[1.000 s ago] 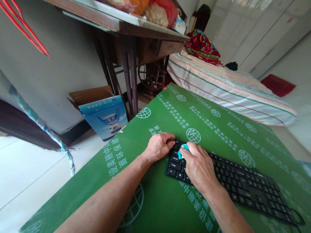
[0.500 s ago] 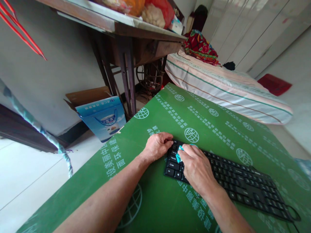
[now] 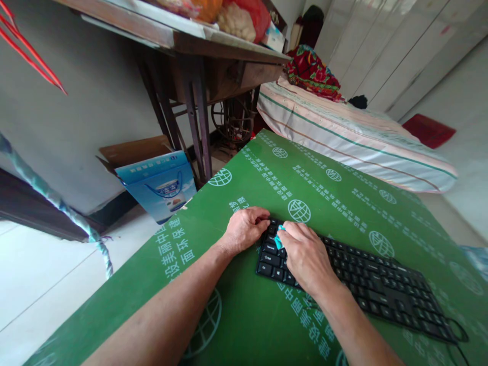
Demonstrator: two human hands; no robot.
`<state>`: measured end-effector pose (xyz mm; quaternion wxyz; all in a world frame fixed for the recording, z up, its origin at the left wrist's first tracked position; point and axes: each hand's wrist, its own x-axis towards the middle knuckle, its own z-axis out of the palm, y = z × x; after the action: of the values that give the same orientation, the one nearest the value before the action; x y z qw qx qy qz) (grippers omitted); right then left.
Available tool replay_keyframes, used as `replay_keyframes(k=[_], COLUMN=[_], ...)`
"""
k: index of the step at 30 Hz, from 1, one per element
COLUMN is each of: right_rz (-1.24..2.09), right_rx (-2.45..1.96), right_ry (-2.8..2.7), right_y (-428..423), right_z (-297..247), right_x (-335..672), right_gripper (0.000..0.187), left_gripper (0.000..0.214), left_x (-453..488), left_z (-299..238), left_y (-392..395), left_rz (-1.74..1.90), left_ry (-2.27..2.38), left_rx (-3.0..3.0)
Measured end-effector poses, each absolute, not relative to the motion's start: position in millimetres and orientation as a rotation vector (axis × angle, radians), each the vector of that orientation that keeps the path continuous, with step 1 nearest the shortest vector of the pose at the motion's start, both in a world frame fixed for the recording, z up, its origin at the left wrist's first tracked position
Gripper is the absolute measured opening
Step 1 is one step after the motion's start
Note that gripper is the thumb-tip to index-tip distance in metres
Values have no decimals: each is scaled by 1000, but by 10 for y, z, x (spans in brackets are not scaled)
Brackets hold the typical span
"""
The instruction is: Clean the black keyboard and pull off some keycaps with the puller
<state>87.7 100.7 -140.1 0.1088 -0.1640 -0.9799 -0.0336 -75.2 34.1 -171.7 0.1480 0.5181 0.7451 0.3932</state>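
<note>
Smooth green board, printed with pale characters and round globe emblems, makes up the top of the desk (image 3: 244, 305). On it lies a flat black keyboard (image 3: 392, 292), a long thin slab with rows of small square keys lettered in white. Its long axis slants across the view, from the Ctrl-key end near the middle down to the right; its bottom row faces the wearer. Beyond its lower-right end, a thin black cable (image 3: 463, 333) loops on the board.

At the keyboard's left end, the left hand (image 3: 247, 230) has its fingers bent inward at the upper corner; whether they grip it or only touch, I cannot tell. Over the keyboard's left keys, the right hand (image 3: 308, 254) is closed around a bunched, soft teal cloth (image 3: 280, 237).

Well to the keyboard's left, past the desk edge, stands a glossy blue cardboard box (image 3: 162, 188) with its flaps up. Past the keyboard's far side is a bed (image 3: 354, 142) with a striped fabric cover.
</note>
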Motion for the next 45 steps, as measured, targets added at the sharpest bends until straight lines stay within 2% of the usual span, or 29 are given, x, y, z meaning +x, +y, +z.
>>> replay_keyframes(k=[7, 11, 22, 45], right_rz=[119, 129, -125, 23], right_rx=[-593, -622, -561, -535], right_ry=[-2653, -2613, -2892, -2878], right_y=[1138, 1144, 1029, 1012], right_z=[-1406, -1437, -1448, -1411], right_x=[1085, 1154, 1024, 1030], right_gripper=[40, 43, 29, 26], left_gripper=[20, 20, 20, 21], left_x=[-754, -754, -757, -758], left_z=[-1708, -1705, -1710, -1715], left_y=[337, 338, 348, 352], left_rz=[1117, 1114, 1112, 1138], left_ry=[2137, 2138, 2136, 2143], left_rx=[1474, 1465, 1466, 1446])
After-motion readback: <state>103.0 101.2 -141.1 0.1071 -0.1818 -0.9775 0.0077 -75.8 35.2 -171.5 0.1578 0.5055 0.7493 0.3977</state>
